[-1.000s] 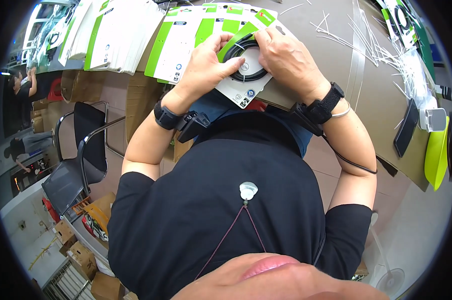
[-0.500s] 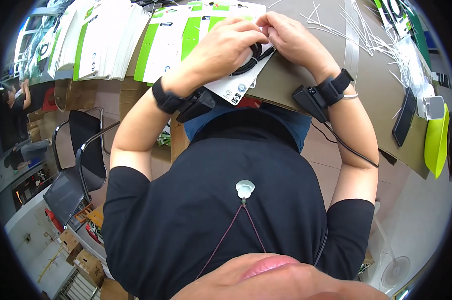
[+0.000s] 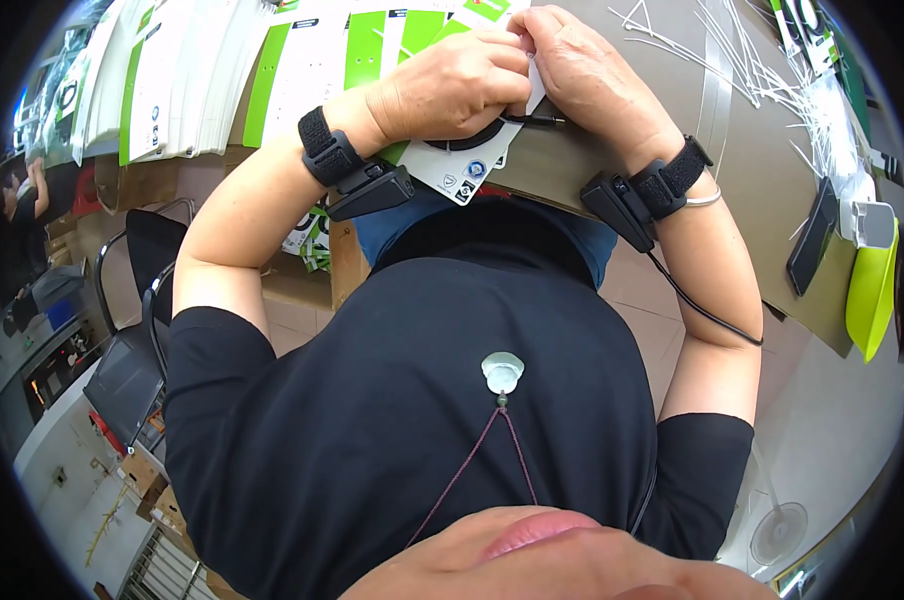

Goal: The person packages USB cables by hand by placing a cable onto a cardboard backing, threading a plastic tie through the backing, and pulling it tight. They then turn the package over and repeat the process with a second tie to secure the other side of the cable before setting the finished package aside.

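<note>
Left hand curls over black cable on card, near edge of table. Right hand just right, fingers bunched; can't tell what either pinches. Loose coil could spring off; protruding cable end could snag.

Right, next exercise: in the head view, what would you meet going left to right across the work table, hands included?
Stack of white-and-green cards → left hand → right hand → black phone → yellow-green item.
</note>
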A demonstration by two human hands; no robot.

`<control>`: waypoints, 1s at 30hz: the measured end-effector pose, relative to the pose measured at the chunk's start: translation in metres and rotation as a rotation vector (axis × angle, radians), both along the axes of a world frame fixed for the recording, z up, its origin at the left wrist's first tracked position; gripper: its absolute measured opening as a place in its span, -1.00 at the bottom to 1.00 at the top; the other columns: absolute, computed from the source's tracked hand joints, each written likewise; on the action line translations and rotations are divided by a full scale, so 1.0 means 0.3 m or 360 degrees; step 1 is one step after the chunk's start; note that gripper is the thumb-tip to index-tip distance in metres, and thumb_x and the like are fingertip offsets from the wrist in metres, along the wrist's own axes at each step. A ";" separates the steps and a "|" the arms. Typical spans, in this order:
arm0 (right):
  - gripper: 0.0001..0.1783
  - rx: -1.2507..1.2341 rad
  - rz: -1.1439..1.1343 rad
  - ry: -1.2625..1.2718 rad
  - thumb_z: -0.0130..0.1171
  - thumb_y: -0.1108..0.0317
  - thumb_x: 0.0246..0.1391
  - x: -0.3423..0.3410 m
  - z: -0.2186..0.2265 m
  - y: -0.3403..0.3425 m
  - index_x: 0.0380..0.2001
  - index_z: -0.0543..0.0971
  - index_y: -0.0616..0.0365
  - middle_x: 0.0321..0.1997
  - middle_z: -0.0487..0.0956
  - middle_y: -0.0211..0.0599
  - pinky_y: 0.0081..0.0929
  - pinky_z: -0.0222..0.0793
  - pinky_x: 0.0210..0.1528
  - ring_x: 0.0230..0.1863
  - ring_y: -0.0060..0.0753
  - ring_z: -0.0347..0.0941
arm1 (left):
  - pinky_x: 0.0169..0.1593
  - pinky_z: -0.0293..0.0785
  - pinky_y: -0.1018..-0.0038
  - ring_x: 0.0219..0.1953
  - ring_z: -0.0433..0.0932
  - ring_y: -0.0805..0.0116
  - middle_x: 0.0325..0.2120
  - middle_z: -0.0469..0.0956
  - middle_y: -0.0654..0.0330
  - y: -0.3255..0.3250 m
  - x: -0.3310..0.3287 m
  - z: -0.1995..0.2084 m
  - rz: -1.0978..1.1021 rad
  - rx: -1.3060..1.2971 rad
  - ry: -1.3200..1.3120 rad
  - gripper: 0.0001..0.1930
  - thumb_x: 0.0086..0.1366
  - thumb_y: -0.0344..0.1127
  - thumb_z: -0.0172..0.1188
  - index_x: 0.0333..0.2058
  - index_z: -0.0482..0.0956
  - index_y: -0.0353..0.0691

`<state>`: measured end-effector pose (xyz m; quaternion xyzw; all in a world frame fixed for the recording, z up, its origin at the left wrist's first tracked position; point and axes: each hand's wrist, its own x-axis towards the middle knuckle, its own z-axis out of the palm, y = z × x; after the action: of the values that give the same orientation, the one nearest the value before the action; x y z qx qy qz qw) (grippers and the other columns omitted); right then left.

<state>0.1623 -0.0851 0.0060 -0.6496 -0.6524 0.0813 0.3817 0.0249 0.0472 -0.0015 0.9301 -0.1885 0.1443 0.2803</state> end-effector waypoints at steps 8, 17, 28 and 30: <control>-0.82 -0.0332 0.0069 0.0484 0.02 0.36 0.16 0.059 -0.005 -0.005 -0.23 0.47 0.23 -0.35 0.53 -0.03 -0.36 0.40 -0.22 -0.30 -0.08 0.49 | -0.23 0.49 0.30 -0.32 0.55 0.08 -0.43 0.56 0.08 -0.066 -0.179 0.093 0.1081 0.0190 -0.0128 -0.79 0.12 -0.31 0.19 -0.29 0.45 -0.24; -0.79 -0.0238 0.0106 -0.0608 0.10 0.27 0.11 -0.071 0.018 0.047 -0.33 0.41 0.18 -0.48 0.54 -0.09 -0.29 0.42 -0.36 -0.42 -0.09 0.52 | -0.38 0.51 0.20 -0.48 0.57 -0.05 -0.60 0.54 -0.04 -0.129 -0.229 0.075 0.1525 0.0129 0.0563 -0.63 0.15 -0.18 0.18 -0.27 0.36 -0.39; -0.79 -0.0084 0.0287 -0.0768 0.11 0.28 0.10 -0.071 0.003 0.035 -0.37 0.36 0.18 -0.57 0.52 -0.12 -0.29 0.40 -0.45 -0.48 -0.11 0.50 | -0.41 0.51 0.22 -0.50 0.56 0.00 -0.63 0.52 -0.01 -0.163 -0.241 0.040 0.1607 0.0141 0.0351 -0.70 0.10 -0.28 0.16 -0.31 0.35 -0.40; -0.79 -0.0119 0.0297 -0.0681 0.10 0.28 0.10 -0.067 0.008 0.036 -0.38 0.35 0.18 -0.58 0.51 -0.13 -0.31 0.40 -0.46 -0.49 -0.13 0.51 | -0.42 0.51 0.24 -0.50 0.56 0.02 -0.64 0.52 0.00 -0.155 -0.245 0.052 0.1583 0.0071 0.0440 -0.71 0.08 -0.30 0.16 -0.32 0.35 -0.40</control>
<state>0.1422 -0.0744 0.0086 -0.6026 -0.7722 0.0008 0.2014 -0.0487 0.0007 0.0142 0.9234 0.3123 0.1317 0.1802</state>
